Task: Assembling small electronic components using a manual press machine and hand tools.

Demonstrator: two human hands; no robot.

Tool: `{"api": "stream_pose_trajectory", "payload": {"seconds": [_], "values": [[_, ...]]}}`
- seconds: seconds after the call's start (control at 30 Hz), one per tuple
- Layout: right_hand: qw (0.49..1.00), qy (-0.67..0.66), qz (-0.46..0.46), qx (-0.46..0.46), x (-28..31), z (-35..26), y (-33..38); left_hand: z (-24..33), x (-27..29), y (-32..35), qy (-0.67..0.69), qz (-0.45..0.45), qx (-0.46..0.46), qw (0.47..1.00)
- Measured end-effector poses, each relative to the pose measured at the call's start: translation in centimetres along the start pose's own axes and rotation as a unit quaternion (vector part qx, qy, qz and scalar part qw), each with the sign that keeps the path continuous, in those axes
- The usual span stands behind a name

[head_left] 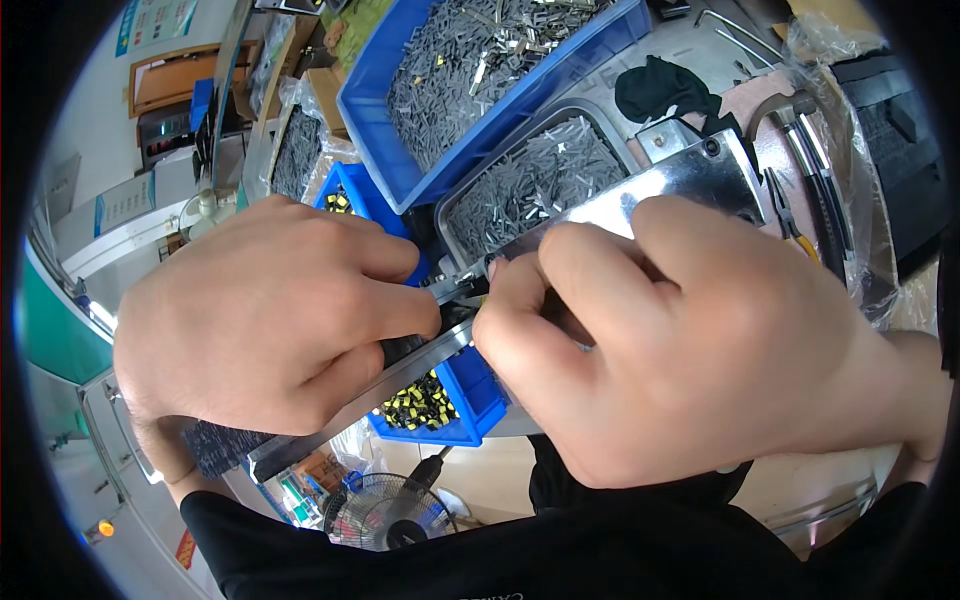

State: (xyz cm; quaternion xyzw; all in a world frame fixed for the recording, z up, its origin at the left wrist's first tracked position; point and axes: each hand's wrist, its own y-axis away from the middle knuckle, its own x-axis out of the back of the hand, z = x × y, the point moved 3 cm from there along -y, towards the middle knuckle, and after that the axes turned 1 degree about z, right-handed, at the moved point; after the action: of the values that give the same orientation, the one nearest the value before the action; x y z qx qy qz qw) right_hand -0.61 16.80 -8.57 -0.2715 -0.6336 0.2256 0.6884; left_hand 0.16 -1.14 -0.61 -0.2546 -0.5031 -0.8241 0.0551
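My left hand is closed, its curled fingertips pressed down at a dark slot in a metal fixture. To its right my right hand is closed too, thumb and forefinger pinched close together over the same slot. Whatever is between the fingers of either hand is hidden by the fingers. Behind the right hand a shiny metal block is joined to the fixture. Just below the slot stands a blue bin of small black and yellow parts.
A large blue bin heaped with grey strips stands at the back. A metal tray of similar strips lies before it. Pliers, a hammer, hex keys and a black cloth lie right. A fan stands below.
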Motion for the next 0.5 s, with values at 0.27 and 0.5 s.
{"api": "stream_pose_trajectory", "payload": {"seconds": [0.27, 0.5], "values": [[0.996, -0.04, 0.08, -0.012, -0.8, 0.6, 0.4, 0.8, 0.8, 0.2, -0.021, -0.039, 0.035, 0.998], [0.997, -0.043, 0.039, -0.056, 0.6, 0.4, -0.3, 1.0, 0.8, 0.6, -0.017, -0.008, 0.035, 0.999]]}}
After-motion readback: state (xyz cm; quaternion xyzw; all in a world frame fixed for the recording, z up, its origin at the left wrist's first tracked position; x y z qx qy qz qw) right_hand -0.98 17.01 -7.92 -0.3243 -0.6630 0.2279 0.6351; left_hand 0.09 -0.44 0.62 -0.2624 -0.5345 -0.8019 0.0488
